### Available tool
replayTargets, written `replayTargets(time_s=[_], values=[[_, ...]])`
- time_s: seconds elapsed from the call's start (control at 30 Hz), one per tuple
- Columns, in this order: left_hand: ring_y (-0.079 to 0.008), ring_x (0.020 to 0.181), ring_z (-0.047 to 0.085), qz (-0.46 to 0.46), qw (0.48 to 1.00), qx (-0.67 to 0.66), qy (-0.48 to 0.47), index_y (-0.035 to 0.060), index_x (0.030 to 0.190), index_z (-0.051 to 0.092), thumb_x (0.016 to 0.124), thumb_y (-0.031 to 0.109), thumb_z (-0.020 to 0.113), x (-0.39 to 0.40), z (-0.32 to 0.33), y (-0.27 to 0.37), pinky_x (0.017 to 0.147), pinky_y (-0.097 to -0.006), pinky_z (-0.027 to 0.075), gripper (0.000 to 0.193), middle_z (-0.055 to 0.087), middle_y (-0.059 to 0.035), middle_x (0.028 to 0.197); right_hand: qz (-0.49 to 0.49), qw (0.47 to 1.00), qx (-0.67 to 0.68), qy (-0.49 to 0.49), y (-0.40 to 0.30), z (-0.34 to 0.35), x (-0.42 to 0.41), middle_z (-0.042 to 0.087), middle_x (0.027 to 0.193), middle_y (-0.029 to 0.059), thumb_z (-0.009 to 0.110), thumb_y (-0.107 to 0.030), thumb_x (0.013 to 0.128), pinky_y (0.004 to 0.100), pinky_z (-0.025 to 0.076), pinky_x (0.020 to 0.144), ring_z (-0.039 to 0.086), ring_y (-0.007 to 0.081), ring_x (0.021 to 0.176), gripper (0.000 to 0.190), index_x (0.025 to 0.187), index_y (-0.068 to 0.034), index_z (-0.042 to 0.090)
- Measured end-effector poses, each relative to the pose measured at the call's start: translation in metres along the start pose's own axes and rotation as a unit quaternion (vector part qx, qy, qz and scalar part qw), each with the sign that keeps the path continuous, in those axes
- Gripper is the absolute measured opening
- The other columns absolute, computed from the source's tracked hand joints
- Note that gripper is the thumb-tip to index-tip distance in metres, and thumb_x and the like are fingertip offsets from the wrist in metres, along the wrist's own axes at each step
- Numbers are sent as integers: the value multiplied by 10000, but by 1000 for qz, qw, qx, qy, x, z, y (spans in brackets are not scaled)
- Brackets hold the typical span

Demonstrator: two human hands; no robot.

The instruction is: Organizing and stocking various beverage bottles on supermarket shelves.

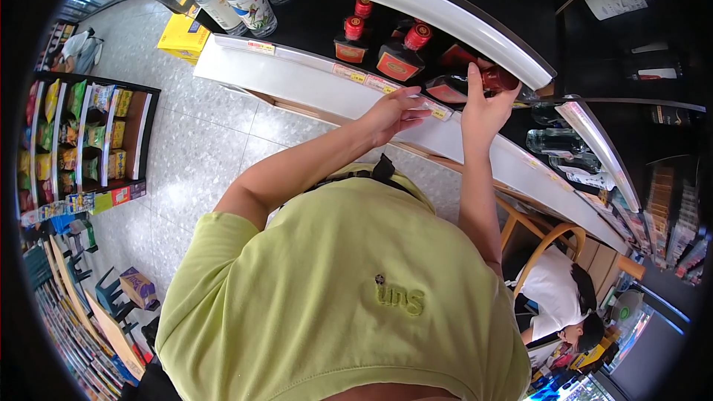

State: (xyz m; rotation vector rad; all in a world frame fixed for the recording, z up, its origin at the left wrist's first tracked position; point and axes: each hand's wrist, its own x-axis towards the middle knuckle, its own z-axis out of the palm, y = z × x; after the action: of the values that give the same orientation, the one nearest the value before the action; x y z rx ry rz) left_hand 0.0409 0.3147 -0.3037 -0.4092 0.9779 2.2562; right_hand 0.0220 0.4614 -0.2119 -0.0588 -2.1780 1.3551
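My right hand [486,114] is raised to the shelf at the upper right, its fingers around the dark red cap and neck of a bottle [498,78] under the shelf's white rim. Close by, a dark bottle with a red label [448,89] lies tilted. My left hand [396,114] is palm up with fingers apart, beside the price tags on the shelf's front edge [437,111], and holds nothing. Left of the hands stand dark flat bottles with red caps and red labels [401,58], [351,44]. The base of the held bottle is hidden.
Clear bottles [250,8] stand at the shelf's left end, near a yellow carton [184,39] on the floor. More clear bottles [557,142] are at the right. A snack rack [83,139] is at the left. A person in a white top [557,289] is by a wooden chair [574,234].
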Motion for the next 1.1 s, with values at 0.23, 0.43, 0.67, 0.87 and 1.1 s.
replayTargets(time_s=[0.23, 0.43, 0.67, 0.87, 1.1], values=[[-246, 1197, 599, -17, 1000, -2, 13, 55, 1417, 426, 994, 115, 474, -17, -11, -4, 972, -347, 499, 430, 546, -104, 1364, 14, 1000, -8, 4, -1, 6, 10, 666, 1063, 125, 749, -130, 890, 332, 474, 908, 629, 180, 936, 477, 1246, 36, 478], [-231, 1170, 612, -11, 1000, 13, 19, 52, 1379, 475, 992, 143, 517, -27, -25, -5, 959, -331, 507, 400, 589, -101, 1321, 6, 1000, -27, 3, 2, 10, 15, 627, 1149, 167, 758, -187, 890, 361, 458, 928, 610, 238, 978, 563, 1300, 53, 456], [-207, 1091, 635, -1, 999, 29, 18, 54, 1344, 517, 980, 162, 560, -52, -53, 2, 968, -320, 501, 382, 618, -103, 1293, 2, 999, -29, -22, 4, 11, 22, 613, 1156, 179, 725, -294, 923, 371, 450, 928, 599, 258, 983, 510, 1251, 47, 535], [-199, 1054, 643, 16, 999, 2, 48, 45, 1283, 565, 971, 157, 577, -64, -65, 1, 966, -320, 501, 331, 639, -118, 1248, -11, 998, -42, -54, 5, 8, 27, 619, 1084, 170, 699, -342, 940, 374, 453, 891, 592, 254, 940, 502, 1221, 49, 557], [-198, 1023, 651, 27, 998, -11, 57, 49, 1221, 591, 971, 149, 579, -66, -66, 1, 944, -315, 512, 270, 656, -119, 1202, -6, 999, -10, -49, -4, 8, 25, 624, 1039, 163, 699, -364, 936, 381, 459, 868, 589, 251, 903, 515, 1196, 60, 570]])
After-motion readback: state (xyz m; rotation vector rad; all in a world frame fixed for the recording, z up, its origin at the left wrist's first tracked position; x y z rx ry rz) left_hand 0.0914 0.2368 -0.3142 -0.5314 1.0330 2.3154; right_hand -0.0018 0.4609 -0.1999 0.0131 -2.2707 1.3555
